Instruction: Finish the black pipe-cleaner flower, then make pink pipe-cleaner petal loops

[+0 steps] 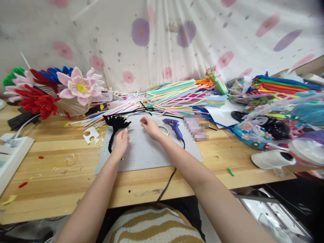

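My left hand [120, 143] is closed at the left of the grey cutting mat [144, 153], fingers around part of a black pipe-cleaner flower [116, 122]. The fuzzy petals fan out above the fingers, and the stem curves down behind the hand. Over the middle of the mat, my right hand [150, 127] has its fingers bent together at the tips; whatever they pinch, if anything, is too small to make out. Between the hands lies a small white piece [133, 125]. A roll of tape [164, 130] is partly covered by my right wrist, beside a blue glue gun [174, 127].
Finished pipe-cleaner flowers [79, 86] stand at the back left. Bundles of pipe cleaners [177, 96] line the back. A power strip [15, 158] sits at the left edge, a white thread cone [272, 158] at the right. The glue gun's cord [168, 184] hangs over the front edge.
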### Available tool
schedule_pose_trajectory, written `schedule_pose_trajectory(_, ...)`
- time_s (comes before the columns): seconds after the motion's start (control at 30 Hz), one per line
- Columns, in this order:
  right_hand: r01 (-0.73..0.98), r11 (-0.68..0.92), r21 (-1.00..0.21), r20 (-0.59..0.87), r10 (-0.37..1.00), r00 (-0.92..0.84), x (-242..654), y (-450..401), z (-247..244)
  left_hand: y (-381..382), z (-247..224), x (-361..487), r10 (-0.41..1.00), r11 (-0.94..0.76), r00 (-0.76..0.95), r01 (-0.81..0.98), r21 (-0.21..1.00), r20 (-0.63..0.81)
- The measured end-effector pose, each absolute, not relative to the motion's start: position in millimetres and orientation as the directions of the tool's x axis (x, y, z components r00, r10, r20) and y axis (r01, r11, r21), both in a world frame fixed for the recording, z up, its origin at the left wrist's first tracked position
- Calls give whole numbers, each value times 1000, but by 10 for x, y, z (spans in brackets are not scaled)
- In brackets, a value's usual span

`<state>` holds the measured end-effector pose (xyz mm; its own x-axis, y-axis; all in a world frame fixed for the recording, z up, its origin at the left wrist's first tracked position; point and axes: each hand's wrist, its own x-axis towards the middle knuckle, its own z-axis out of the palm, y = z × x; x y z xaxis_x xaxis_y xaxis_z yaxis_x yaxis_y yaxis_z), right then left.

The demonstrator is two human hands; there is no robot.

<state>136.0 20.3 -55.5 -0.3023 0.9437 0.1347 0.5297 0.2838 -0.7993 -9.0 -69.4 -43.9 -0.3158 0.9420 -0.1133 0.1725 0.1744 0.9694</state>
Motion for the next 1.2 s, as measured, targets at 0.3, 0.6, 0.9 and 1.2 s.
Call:
schedule_pose_trajectory(0.3, 627, 585, -514, 204, 794, -573, 1087, 494, -646, -842, -341, -664, 869, 49, -494, 129, 990, 21)
schedule_pose_trajectory(0.6, 701, 612, -365, 231, 789, -569, 1058, 618, -594, -887, -358, -855, 830, 64, -556, 14, 998, -46)
schedule_pose_trajectory(0.9, 829, 469, -304, 259, 878, -402, 1102, 957, -525, -862, -523, -956, 826, 12, -557, -136, 991, -86)
schedule_pose_trajectory(1.2, 838, 458, -296, 237, 885, -400, 1093, 955, -587, -868, -446, -968, 796, 55, -587, -169, 984, -146)
